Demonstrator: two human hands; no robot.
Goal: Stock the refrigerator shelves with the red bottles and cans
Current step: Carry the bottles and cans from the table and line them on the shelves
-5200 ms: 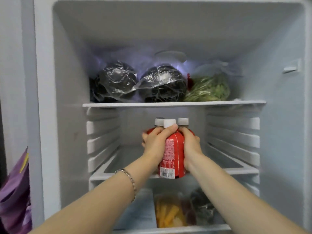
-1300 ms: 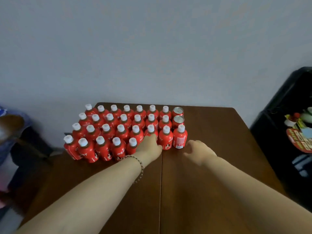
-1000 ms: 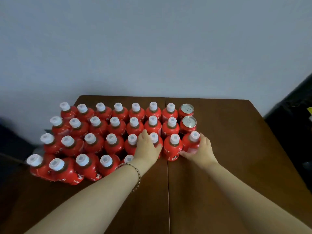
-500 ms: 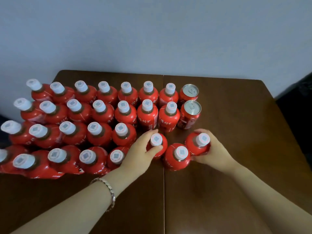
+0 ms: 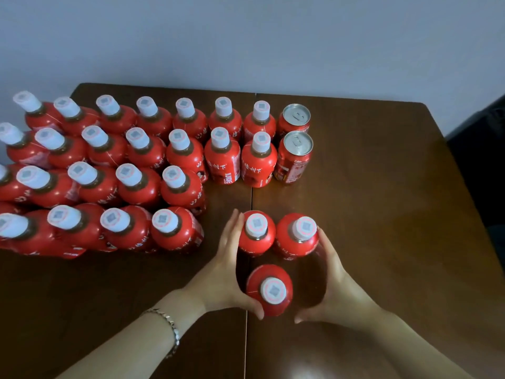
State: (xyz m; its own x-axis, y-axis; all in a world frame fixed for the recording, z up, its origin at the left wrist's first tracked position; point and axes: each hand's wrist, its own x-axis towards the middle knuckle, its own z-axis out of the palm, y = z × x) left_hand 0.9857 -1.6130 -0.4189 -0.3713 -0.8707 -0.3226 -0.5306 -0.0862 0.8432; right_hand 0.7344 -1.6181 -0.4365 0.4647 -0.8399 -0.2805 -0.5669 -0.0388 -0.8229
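Three red bottles with white caps stand in a tight triangle on the brown table (image 5: 382, 214): a far-left bottle (image 5: 257, 236), a far-right bottle (image 5: 299, 239) and a near bottle (image 5: 270, 292). My left hand (image 5: 222, 274) cups the group from the left, fingers along the far-left bottle and thumb under the near one. My right hand (image 5: 334, 283) cups it from the right, fingertips on the far-right bottle and thumb reaching toward the near bottle. Several more red bottles (image 5: 131, 170) stand in rows to the left. Two red cans (image 5: 293, 157) stand at the rows' right end.
A grey wall (image 5: 246, 36) rises behind the table. A dark object (image 5: 483, 165) stands past the table's right edge. A seam (image 5: 250, 337) runs down the tabletop's middle. The refrigerator is out of view.
Earlier my hands held three bottles at the refrigerator shelf. Since then I turned to the table, and three front bottles have slid away from the rows toward me into a triangle between my hands.
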